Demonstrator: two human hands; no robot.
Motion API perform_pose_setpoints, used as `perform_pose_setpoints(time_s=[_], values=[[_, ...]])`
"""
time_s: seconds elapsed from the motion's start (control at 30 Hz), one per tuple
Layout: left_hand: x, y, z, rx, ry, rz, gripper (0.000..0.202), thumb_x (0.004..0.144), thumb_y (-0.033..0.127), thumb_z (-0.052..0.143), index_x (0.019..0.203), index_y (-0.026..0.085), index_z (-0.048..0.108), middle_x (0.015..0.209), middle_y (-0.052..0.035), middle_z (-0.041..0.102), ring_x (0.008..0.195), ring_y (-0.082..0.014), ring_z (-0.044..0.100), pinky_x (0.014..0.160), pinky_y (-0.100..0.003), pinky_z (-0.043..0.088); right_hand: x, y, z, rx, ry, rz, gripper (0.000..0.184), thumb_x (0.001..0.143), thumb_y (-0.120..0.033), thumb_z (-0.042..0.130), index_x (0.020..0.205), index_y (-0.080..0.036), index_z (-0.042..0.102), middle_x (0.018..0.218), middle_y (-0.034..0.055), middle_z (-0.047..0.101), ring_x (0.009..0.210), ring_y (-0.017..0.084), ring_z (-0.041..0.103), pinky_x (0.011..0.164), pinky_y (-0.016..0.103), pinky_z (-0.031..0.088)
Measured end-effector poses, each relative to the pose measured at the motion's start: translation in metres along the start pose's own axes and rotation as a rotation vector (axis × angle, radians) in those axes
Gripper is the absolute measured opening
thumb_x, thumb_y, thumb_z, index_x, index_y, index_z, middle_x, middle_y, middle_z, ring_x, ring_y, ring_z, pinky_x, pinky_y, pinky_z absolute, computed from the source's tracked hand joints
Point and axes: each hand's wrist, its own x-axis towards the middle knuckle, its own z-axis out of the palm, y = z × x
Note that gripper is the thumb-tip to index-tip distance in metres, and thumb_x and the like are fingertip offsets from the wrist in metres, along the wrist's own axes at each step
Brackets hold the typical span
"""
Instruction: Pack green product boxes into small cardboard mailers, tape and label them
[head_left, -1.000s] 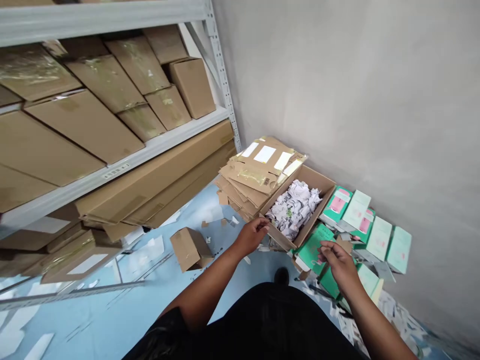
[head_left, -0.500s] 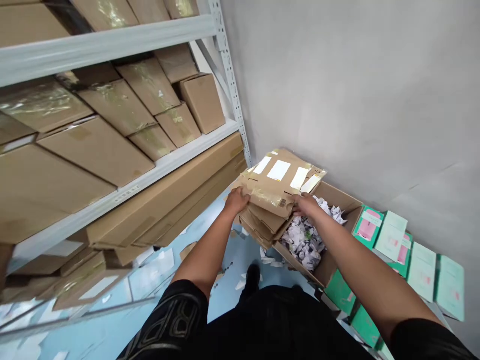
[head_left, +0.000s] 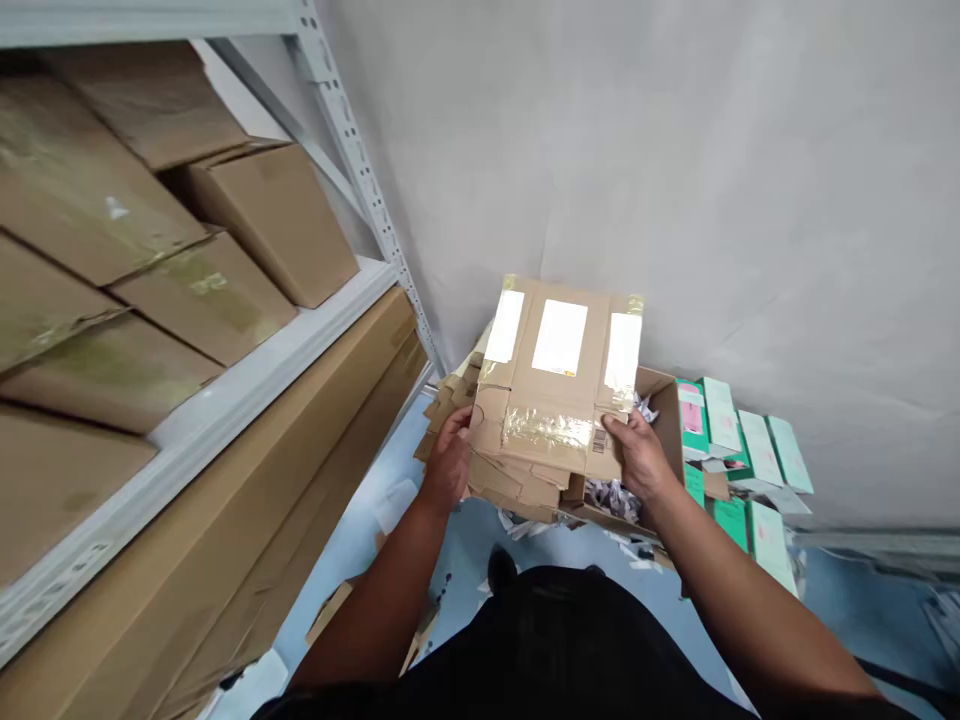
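Note:
Between both hands I hold a flattened cardboard box [head_left: 555,405] with white labels and shiny tape strips. My left hand [head_left: 452,455] grips its left edge, and my right hand [head_left: 636,445] pinches the lower right corner, thumb on top. Below it lies a stack of other flattened cardboard [head_left: 517,492], partly covered. Beside and partly beneath the held piece stands an open carton [head_left: 664,410] containing crumpled white paper [head_left: 613,498].
A metal rack [head_left: 367,190] filled with taped cartons [head_left: 277,220] rises on the left. Long cartons [head_left: 247,500] lie under its shelf. Green and pale boxes [head_left: 750,440] stand at right by the grey wall [head_left: 637,150]. Paper scraps litter the blue floor [head_left: 465,560].
The flattened box has come up off the stack and now faces me, held in both hands. My view has turned to the right and shows less of the rack.

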Motion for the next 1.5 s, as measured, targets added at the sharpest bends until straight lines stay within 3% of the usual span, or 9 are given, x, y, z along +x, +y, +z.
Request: perform_pose_setpoints(time_s=[0.2,0.37,0.5,0.63,0.83,0.93,1.03,1.2,1.5], values=[[-0.038,-0.003,0.040,-0.256,-0.154,-0.195,0.053,0.087,0.060,0.067,0.131,0.032,0.064,0.131,-0.0070,0.071,0.123,-0.0293,0.066,0.098,-0.048,0.057,-0.066,0.001,-0.009,0.146,0.107,-0.044,0.060,0.074,-0.053,0.083,0.126,-0.032,0.062,0.119,0.0046,0.076,0.110,0.030,0.071,0.093,0.044,0.057],[-0.043,0.008,0.088,-0.241,-0.112,-0.101,0.048,0.081,0.042,0.081,0.126,0.032,0.069,0.122,-0.0046,0.076,0.122,-0.0270,0.068,0.104,-0.045,0.057,-0.109,0.012,-0.053,0.218,0.118,-0.008,0.050,0.075,-0.051,0.086,0.115,-0.028,0.067,0.109,0.0035,0.077,0.097,0.026,0.072,0.083,0.038,0.058],[-0.057,0.022,0.151,-0.146,-0.182,-0.026,0.059,0.074,0.039,0.087,0.128,0.025,0.068,0.119,-0.0082,0.077,0.118,-0.0280,0.070,0.106,-0.046,0.056,-0.150,0.018,-0.132,0.123,0.171,0.041,0.047,0.075,-0.056,0.083,0.107,-0.024,0.069,0.098,0.0036,0.075,0.082,0.021,0.069,0.069,0.032,0.056],[-0.094,0.016,0.233,-0.084,-0.268,0.056,0.059,0.072,0.038,0.090,0.125,0.022,0.068,0.115,-0.0095,0.077,0.117,-0.0280,0.070,0.107,-0.046,0.054,-0.203,0.022,-0.253,-0.025,0.411,-0.116,0.075,0.067,-0.049,0.088,0.132,-0.029,0.057,0.129,0.0087,0.067,0.105,0.025,0.066,0.088,0.041,0.057],[-0.164,-0.047,0.362,0.042,-0.498,0.056,0.053,0.076,0.047,0.086,0.118,0.019,0.069,0.109,-0.0095,0.077,0.109,-0.0268,0.072,0.101,-0.042,0.055,-0.308,0.014,-0.438,-0.371,0.760,-0.315,0.088,0.078,-0.045,0.080,0.153,-0.030,0.037,0.160,0.0127,0.041,0.139,0.032,0.049,0.114,0.054,0.041],[-0.200,-0.084,0.422,0.158,-0.734,-0.032,0.047,0.080,0.049,0.083,0.111,0.018,0.069,0.103,-0.0093,0.077,0.099,-0.0256,0.072,0.091,-0.039,0.057,-0.355,0.001,-0.499,-0.386,0.869,-0.350,0.079,0.078,-0.043,0.080,0.147,-0.029,0.044,0.151,0.0100,0.053,0.135,0.030,0.052,0.112,0.048,0.043],[-0.230,-0.114,0.481,0.177,-0.889,-0.075,0.042,0.083,0.049,0.080,0.109,0.018,0.068,0.101,-0.0079,0.075,0.094,-0.0225,0.070,0.085,-0.034,0.055,-0.392,-0.009,-0.538,-0.247,0.947,-0.338,0.057,0.079,-0.043,0.078,0.129,-0.025,0.058,0.123,0.0071,0.069,0.115,0.027,0.063,0.100,0.041,0.052],[-0.258,-0.160,0.580,0.090,-0.988,-0.180,0.044,0.083,0.047,0.079,0.115,0.020,0.064,0.100,-0.0059,0.072,0.092,-0.0211,0.067,0.083,-0.032,0.051,-0.431,-0.008,-0.580,-0.119,1.111,-0.315,0.039,0.077,-0.042,0.078,0.109,-0.023,0.065,0.104,0.0043,0.073,0.098,0.025,0.067,0.090,0.038,0.054],[-0.274,-0.286,0.752,0.085,-1.291,-0.377,0.038,0.084,0.041,0.075,0.114,0.021,0.062,0.098,-0.0024,0.068,0.089,-0.0184,0.063,0.082,-0.029,0.048,-0.454,0.015,-0.649,-0.264,1.348,-0.230,0.051,0.082,-0.039,0.072,0.129,-0.023,0.058,0.123,0.0093,0.070,0.116,0.028,0.065,0.100,0.043,0.054]])
